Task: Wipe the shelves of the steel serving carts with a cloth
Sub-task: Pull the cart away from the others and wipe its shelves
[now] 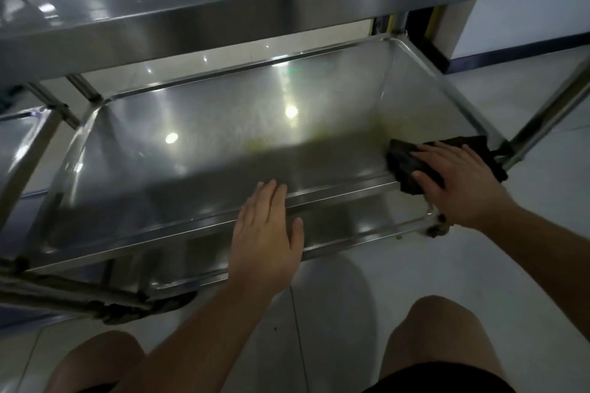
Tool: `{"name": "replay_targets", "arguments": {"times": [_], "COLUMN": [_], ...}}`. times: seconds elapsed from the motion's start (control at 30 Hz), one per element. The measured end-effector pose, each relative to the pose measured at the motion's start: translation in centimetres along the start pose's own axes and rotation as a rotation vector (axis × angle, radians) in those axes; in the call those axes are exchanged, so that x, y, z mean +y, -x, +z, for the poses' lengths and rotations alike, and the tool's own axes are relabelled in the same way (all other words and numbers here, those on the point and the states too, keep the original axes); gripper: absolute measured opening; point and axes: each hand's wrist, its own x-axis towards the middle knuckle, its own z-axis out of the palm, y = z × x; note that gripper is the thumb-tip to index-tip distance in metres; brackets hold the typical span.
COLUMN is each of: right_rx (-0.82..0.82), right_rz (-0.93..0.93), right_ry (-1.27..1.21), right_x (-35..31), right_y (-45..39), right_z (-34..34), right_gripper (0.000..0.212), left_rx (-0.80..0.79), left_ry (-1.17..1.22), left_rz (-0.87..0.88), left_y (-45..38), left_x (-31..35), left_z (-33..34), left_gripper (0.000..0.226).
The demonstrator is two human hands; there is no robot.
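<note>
I squat in front of a steel serving cart. Its middle shelf (207,124) is a shallow tray with raised rims, shiny with light reflections. A dark cloth (405,163) lies over the shelf's near right corner, and my right hand (456,182) presses flat on it with fingers spread. My left hand (268,233) rests flat on the shelf's front rim near the middle, fingers together, holding nothing. The top shelf (191,6) overhangs above. A lower shelf (351,223) shows beneath the front rim.
A second steel cart (19,137) stands close on the left. A slanted steel post (555,112) rises at the right. A caster wheel (439,228) sits under the right corner. My bare knees (440,329) are near the pale tiled floor (526,265). A white wall with a dark skirting (510,54) is behind.
</note>
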Motion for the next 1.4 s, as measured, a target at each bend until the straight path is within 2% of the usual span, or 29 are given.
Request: {"name": "replay_targets", "arguments": {"times": [0.13, 0.23, 0.47, 0.57, 0.7, 0.8, 0.9, 1.03, 1.13, 1.17, 1.3, 1.4], "right_rx": [0.016, 0.007, -0.155, -0.147, -0.113, -0.118, -0.152, -0.204, -0.285, -0.263, -0.074, -0.058], "right_rz": [0.03, 0.048, 0.28, 0.331, 0.208, 0.189, 0.111, -0.198, -0.291, -0.249, 0.124, 0.264], "right_ry": [-0.005, -0.012, 0.017, 0.017, 0.002, 0.002, -0.019, 0.038, 0.05, 0.067, 0.063, 0.006], "right_x": [0.5, 0.6, 3.7, 4.4, 5.3, 4.8, 2.6, -1.7, -0.6, 0.7, 5.6, 4.6], "right_y": [0.2, -0.5, -6.9, -9.6, -14.2, -16.2, -13.0, -3.7, -3.8, -5.3, -12.3, -15.8], "right_z": [-0.4, -0.5, -1.2, -1.3, -1.9, -2.0, -1.4, -1.0, -1.9, -1.9, -1.8, -1.4], "right_gripper": [0.054, 0.054, 0.063, 0.062, 0.059, 0.058, 0.064, 0.071, 0.073, 0.071, 0.057, 0.061], "left_rx": [-0.084, -0.107, -0.135, -0.119, -0.063, -0.051, -0.059, -0.055, -0.073, -0.076, -0.066, -0.061], "left_ry": [-0.145, -0.169, -0.19, -0.185, -0.176, -0.21, -0.224, -0.237, -0.233, -0.232, -0.241, -0.253], "left_rz": [0.176, 0.194, 0.207, 0.217, 0.242, 0.24, 0.234, 0.23, 0.255, 0.256, 0.272, 0.264], "left_y": [-0.9, -0.9, -1.1, -1.0, -1.0, -1.0, -0.9, -0.7, -0.7, -0.7, -0.7, -0.9], "left_x": [1.7, 1.4, 1.0, 0.8, 0.9, 1.0, 1.0, 1.0, 0.8, 0.7, 0.7, 0.6], "left_z": [2.2, 2.5, 2.0, 2.2, 2.7, 2.9, 2.9, 2.9, 2.8, 2.8, 2.9, 3.0], "left_gripper": [0.076, 0.079, 0.078, 0.078, 0.08, 0.081, 0.082, 0.084, 0.084, 0.084, 0.084, 0.085]}}
